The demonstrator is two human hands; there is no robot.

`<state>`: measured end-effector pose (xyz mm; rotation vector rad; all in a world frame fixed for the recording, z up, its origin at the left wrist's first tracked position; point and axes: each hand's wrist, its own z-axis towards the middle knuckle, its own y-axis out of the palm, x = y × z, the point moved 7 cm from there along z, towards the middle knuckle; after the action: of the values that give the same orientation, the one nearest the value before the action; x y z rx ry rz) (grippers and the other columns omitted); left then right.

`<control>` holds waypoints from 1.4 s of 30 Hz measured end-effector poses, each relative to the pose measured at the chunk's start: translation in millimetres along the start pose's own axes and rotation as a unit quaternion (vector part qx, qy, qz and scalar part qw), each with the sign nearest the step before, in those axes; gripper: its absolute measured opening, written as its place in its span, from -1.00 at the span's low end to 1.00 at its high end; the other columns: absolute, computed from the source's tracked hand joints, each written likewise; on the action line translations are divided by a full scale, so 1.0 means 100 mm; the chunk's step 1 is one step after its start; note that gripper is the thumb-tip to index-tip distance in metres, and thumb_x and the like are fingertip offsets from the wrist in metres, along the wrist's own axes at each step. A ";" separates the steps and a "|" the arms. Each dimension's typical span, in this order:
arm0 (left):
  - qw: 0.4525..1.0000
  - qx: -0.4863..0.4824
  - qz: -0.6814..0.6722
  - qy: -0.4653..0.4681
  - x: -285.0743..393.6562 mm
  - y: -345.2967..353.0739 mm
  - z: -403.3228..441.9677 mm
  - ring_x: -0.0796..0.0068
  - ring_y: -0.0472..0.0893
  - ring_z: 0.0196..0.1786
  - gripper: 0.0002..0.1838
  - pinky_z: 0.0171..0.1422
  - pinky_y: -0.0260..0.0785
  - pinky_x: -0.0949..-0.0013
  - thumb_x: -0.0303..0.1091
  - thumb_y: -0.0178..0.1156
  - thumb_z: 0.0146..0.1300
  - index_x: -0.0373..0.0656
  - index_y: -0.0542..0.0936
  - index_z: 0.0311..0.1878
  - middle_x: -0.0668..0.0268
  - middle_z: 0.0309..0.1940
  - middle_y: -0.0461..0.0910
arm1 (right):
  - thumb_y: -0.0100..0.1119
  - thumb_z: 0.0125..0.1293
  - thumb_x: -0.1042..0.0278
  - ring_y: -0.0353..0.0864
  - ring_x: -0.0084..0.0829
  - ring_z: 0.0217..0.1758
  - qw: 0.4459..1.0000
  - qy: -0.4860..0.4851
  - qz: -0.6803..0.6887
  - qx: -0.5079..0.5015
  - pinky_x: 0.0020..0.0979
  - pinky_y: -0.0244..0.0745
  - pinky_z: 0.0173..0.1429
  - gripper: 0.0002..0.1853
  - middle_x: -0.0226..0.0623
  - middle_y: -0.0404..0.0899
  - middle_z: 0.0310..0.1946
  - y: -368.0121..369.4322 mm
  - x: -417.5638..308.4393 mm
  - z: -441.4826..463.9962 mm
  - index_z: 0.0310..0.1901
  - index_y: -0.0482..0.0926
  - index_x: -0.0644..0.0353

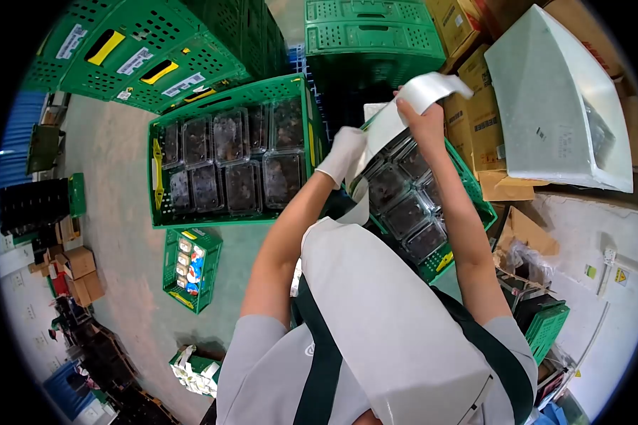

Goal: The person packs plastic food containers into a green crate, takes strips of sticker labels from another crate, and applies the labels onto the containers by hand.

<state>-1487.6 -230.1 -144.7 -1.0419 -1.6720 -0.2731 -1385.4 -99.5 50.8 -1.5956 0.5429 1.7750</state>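
My left hand [343,153], in a white glove, is closed at the lower part of a glossy white strip [390,129]; its fingertips are partly blurred. My bare right hand [425,126] grips the strip's upper part, thumb on the front face, while the free end curls off to the right. Below the gloved hand, a curled white piece [359,204] hangs down. Under both hands stands a green crate [483,205] of clear lidded boxes [406,214] with dark contents. A broad white band [383,304] lies over my front.
Left of my hands, another green crate [227,221] holds several similar dark-filled boxes. Tall green crates [213,57] rise behind it, more [372,39] straight ahead. A white foam box [546,106] and cartons [475,127] flank the right. A small green crate [209,273] sits on the floor.
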 end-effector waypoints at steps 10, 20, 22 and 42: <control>0.888 -0.079 -0.393 0.225 1.64 -0.14 -1.04 0.33 0.24 0.30 -0.27 0.37 0.02 0.29 -0.58 0.13 -0.06 -0.18 0.20 0.29 0.23 0.25 0.23 | 0.03 -0.04 0.53 0.56 0.03 -0.39 0.894 -0.116 -0.432 -0.002 -0.14 0.50 -0.32 -0.57 0.10 0.54 -0.42 0.19 -0.68 -0.19 -0.04 0.38 0.39; 0.919 0.033 -0.336 0.203 1.96 -0.33 -1.01 0.67 0.46 -0.22 -0.71 -0.10 0.33 0.56 -0.28 0.10 0.28 -0.33 0.52 -0.09 0.37 -0.30 0.55 | 0.17 -0.03 0.46 0.52 0.01 -0.12 0.908 -0.188 -0.370 -0.053 -0.21 0.52 -0.20 -0.35 0.15 0.44 -0.11 0.23 -0.83 -0.36 0.13 0.18 0.47; 0.914 0.023 -0.357 0.190 1.95 -0.34 -0.93 0.68 0.45 -0.24 -0.71 -0.13 0.34 0.55 -0.27 0.06 0.31 -0.34 0.52 -0.11 0.38 -0.31 0.56 | 0.24 -0.01 0.35 0.45 0.04 0.00 0.911 -0.152 -0.376 -0.077 -0.23 0.48 -0.04 -0.23 0.17 0.37 0.01 0.14 -0.90 -0.37 0.21 0.09 0.45; 0.987 -0.030 -0.152 0.047 1.66 0.33 -0.89 0.70 0.49 -0.47 -0.84 -0.40 0.37 0.57 -0.41 0.27 0.07 -0.34 0.58 -0.39 0.37 -0.48 0.56 | 0.25 0.09 0.24 0.50 -0.16 -0.61 0.949 0.039 -0.300 -0.092 -0.35 0.36 -0.51 -0.78 -0.08 0.52 -0.61 -0.76 -0.25 -0.44 -0.42 0.59 0.25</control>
<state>-1407.6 -185.8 23.0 -0.8003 -1.7422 -0.5665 -1299.9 -83.2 77.9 -1.7249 -0.0869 1.3282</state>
